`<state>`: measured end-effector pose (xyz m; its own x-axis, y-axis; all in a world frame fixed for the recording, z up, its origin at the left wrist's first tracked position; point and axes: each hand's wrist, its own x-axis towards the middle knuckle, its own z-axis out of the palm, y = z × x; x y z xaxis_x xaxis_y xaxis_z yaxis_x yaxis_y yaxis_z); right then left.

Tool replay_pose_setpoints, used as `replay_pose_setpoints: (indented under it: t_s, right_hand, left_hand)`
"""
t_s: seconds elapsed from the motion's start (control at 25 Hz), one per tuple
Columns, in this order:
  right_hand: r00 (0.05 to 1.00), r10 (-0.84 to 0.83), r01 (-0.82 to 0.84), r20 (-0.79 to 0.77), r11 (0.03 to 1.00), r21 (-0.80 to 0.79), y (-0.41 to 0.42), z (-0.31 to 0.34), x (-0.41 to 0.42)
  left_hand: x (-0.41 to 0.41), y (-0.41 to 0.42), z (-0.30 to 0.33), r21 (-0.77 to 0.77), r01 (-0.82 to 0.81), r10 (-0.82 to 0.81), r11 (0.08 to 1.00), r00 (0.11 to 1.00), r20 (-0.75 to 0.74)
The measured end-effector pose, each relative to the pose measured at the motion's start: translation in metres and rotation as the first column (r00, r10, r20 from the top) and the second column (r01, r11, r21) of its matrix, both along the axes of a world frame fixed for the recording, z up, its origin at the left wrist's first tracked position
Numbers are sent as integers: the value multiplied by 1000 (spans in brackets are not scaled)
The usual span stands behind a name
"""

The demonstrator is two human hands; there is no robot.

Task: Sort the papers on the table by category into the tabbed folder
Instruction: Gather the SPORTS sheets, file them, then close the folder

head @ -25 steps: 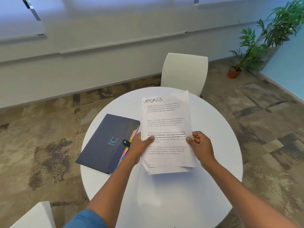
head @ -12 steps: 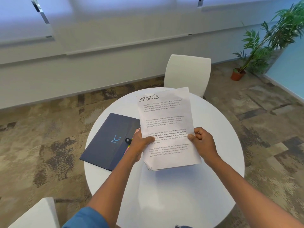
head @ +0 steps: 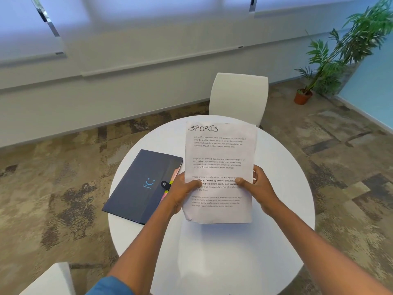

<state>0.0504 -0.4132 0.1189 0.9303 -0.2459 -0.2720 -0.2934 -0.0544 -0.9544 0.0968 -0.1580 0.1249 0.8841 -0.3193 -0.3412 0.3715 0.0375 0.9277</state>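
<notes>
Papers (head: 220, 158), a stack with "SPORTS" handwritten across the top sheet, are held up over the round white table (head: 276, 241) near its middle, long axis running away from the person, heading at the far end and lower edge nearest the body. The stack tilts slightly, its bottom left corner curled.

Farthest left, a corner of a white chair (head: 49, 282) shows at the bottom edge. On the table's left side lies the tabbed folder (head: 140, 188), dark blue, closed with a snap strap, flat on the surface and turned at an angle so that its long axis runs from near left to far right; coloured tabs peek out along its right edge, just beside the left hand.

The left hand (head: 182, 194) comes up from a blue sleeve (head: 110, 286), forearm slanting up and right, and grips the stack's left edge with the thumb laid across the printed face and the fingers behind the sheets. The right hand (head: 259, 188) mirrors it on the right edge, thumb on the front, fingers curled round the back, forearm slanting up and left.

Beyond the table stands another white chair (head: 239, 94), and a potted plant (head: 340, 54) sits in the far right corner.
</notes>
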Motion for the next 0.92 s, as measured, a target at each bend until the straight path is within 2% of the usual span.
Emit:
replay_pose_setpoints:
  t_s: [0.12,0.32,0.52,0.68,0.92]
  right_hand:
    - [998,43,-49,54,991,124,3,1,-2]
    - [993,-38,22,109,990,140,20,-6,-12]
    - [993,-27,21,112,999,50,28,-29,-27]
    - [999,36,-34,24,994,-109,27,-50,-34]
    - [997,60,-47,51,975,-217,21,-46,-28]
  left_hand:
    - [-3,2,-4,-16,6,-6,1000,1000,1]
    - [-13,4,-16,18,-11,10,1000,999,43]
    - [-24,12,-36,134,-24,18,991,999,41]
    - [-37,11,-46,238,42,-49,970,998,24]
    - [-36,5,-46,263,-63,49,963,997,57]
